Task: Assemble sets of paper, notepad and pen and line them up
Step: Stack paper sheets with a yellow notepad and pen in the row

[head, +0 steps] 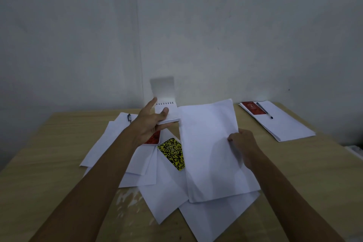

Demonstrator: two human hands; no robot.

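My left hand holds a small spiral notepad above the table, its cover flipped up and blurred. My right hand pinches the right edge of a white paper sheet lifted over the pile. Beneath lie several loose white sheets, a yellow-and-black notepad and a red notepad partly hidden by my left hand. A pen rests on the paper at the far left. At the back right sits a set: paper, red notepad and pen.
The wooden table meets a plain grey wall at its far edge. Its right edge drops off near a pale object. A worn, pale patch marks the tabletop near the pile's front.
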